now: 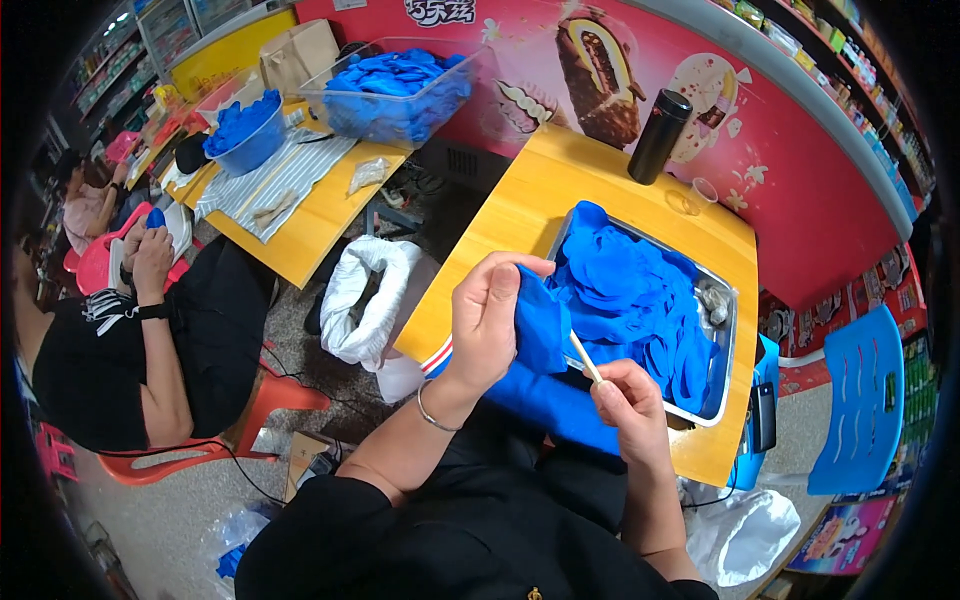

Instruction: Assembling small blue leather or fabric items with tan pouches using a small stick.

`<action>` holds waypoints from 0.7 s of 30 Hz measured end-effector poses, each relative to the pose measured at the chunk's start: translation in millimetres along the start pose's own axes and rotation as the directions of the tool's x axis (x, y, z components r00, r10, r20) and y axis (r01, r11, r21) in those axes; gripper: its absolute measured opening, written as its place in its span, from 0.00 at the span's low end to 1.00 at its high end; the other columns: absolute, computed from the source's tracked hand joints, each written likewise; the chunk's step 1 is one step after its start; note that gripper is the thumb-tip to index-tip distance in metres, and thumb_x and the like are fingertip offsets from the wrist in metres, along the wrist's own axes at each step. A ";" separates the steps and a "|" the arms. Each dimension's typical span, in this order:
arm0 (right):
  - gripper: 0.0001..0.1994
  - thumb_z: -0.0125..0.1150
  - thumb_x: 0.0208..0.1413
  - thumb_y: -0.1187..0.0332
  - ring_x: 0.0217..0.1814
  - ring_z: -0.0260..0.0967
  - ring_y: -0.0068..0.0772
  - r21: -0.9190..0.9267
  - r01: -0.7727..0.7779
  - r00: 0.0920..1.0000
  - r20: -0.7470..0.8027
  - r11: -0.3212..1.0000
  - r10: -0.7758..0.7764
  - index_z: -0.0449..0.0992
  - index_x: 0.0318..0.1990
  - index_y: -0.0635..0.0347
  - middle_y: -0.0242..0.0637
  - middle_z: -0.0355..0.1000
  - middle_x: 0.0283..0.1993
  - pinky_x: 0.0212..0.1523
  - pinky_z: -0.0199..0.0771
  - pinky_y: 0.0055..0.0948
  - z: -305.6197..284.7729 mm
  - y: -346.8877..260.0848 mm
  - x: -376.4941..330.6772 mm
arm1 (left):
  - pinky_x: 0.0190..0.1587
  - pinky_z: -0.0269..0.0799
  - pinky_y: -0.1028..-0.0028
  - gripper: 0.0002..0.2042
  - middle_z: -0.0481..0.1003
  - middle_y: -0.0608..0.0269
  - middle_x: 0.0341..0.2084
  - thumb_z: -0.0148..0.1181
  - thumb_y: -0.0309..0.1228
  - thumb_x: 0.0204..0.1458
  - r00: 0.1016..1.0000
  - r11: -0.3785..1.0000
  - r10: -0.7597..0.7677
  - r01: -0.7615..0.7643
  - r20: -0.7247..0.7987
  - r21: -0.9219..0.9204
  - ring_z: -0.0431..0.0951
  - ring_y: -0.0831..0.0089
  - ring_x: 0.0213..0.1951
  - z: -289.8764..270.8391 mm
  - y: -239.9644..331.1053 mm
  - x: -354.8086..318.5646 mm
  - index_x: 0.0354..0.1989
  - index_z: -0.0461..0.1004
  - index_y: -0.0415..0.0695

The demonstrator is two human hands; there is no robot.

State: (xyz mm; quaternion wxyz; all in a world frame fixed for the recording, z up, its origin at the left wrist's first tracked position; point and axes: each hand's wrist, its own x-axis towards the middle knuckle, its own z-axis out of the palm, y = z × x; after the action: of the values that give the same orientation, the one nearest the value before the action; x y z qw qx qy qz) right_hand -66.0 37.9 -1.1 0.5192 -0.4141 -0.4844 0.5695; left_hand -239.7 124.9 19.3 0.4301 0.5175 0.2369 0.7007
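My left hand point(487, 318) is closed on a blue fabric piece point(541, 330), gripping it at its upper edge so that it hangs down. My right hand point(628, 398) pinches a thin pale stick point(584, 356), whose far end meets the lower part of the fabric. Just beyond both hands is a metal tray point(728, 345) heaped with loose blue fabric pieces point(625, 290). A small greyish bundle point(714, 303) lies at the tray's right side. Across my lap is a larger blue cloth point(560, 402).
The tray sits on a yellow wooden table point(520, 190) with a black flask point(660, 137) and a clear cup point(699, 195). A white-lined bin point(365, 310) stands left. Further left, a co-worker point(150, 350) sits near a table with a blue bowl point(250, 150) and a clear tub point(395, 100).
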 end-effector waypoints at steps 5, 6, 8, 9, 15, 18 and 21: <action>0.07 0.55 0.54 0.74 0.26 0.60 0.15 -0.101 0.047 0.998 -0.029 0.994 -0.050 0.71 0.39 0.66 0.28 0.66 0.27 0.25 0.58 0.15 -3.6 0.4 -2.9 | 0.31 0.61 0.87 0.16 0.75 0.65 0.28 0.43 0.37 0.61 0.998 0.998 -0.049 0.050 0.028 -0.026 0.66 0.88 0.26 -7.2 0.7 2.6 0.36 0.74 0.37; 0.06 0.55 0.54 0.75 0.27 0.61 0.15 -0.135 0.084 0.994 -0.057 0.987 -0.093 0.72 0.39 0.66 0.29 0.67 0.28 0.26 0.59 0.15 -2.6 -0.2 -2.9 | 0.31 0.61 0.87 0.16 0.74 0.66 0.28 0.43 0.37 0.61 0.998 0.998 -0.055 0.056 0.043 -0.027 0.66 0.88 0.26 -6.5 2.0 2.5 0.35 0.74 0.38; 0.06 0.55 0.52 0.77 0.27 0.61 0.16 -0.289 0.153 0.980 -0.080 0.945 -0.183 0.73 0.38 0.66 0.30 0.68 0.28 0.26 0.60 0.16 0.0 -1.3 -0.1 | 0.31 0.61 0.87 0.16 0.74 0.65 0.27 0.44 0.37 0.60 0.994 1.000 -0.026 0.025 0.105 0.010 0.66 0.87 0.26 -14.4 -0.3 1.1 0.34 0.75 0.38; 0.06 0.56 0.51 0.79 0.26 0.62 0.16 -0.436 0.212 0.957 -0.089 0.874 -0.277 0.74 0.38 0.66 0.31 0.69 0.29 0.27 0.61 0.16 1.5 -1.7 0.7 | 0.31 0.61 0.86 0.16 0.74 0.65 0.27 0.45 0.37 0.60 0.985 0.999 0.001 -0.009 0.170 0.045 0.67 0.86 0.26 -18.2 -1.0 0.3 0.32 0.75 0.39; 0.12 0.55 0.47 0.83 0.23 0.61 0.22 -0.770 0.252 0.900 -0.037 0.587 -0.435 0.76 0.40 0.62 0.37 0.69 0.27 0.24 0.59 0.20 2.3 -19.5 2.1 | 0.31 0.59 0.81 0.16 0.70 0.64 0.22 0.45 0.34 0.58 0.911 0.983 -0.157 0.107 0.381 0.147 0.66 0.81 0.26 -11.1 10.1 8.4 0.28 0.76 0.37; 0.16 0.55 0.46 0.83 0.21 0.62 0.28 -0.860 0.279 0.863 0.028 0.427 -0.505 0.77 0.42 0.56 0.38 0.67 0.25 0.22 0.61 0.23 7.0 -29.4 3.8 | 0.34 0.59 0.81 0.16 0.69 0.66 0.22 0.46 0.34 0.58 0.879 0.973 -0.233 0.213 0.416 0.093 0.65 0.81 0.28 -11.1 7.3 8.4 0.26 0.76 0.37; 0.18 0.58 0.41 0.81 0.19 0.63 0.27 -0.925 0.361 0.780 0.231 0.117 -0.581 0.78 0.40 0.50 0.33 0.65 0.22 0.18 0.62 0.24 11.0 -38.4 6.3 | 0.38 0.60 0.79 0.15 0.68 0.65 0.23 0.47 0.33 0.57 0.845 0.970 -0.238 0.227 0.479 0.081 0.67 0.79 0.31 -16.8 7.9 7.5 0.27 0.77 0.36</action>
State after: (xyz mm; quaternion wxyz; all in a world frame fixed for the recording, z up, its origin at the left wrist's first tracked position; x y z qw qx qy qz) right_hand -70.1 42.5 38.8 0.3699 -0.5099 -0.7739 -0.0647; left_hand -258.8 129.1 23.4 0.5519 0.6485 0.1899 0.4886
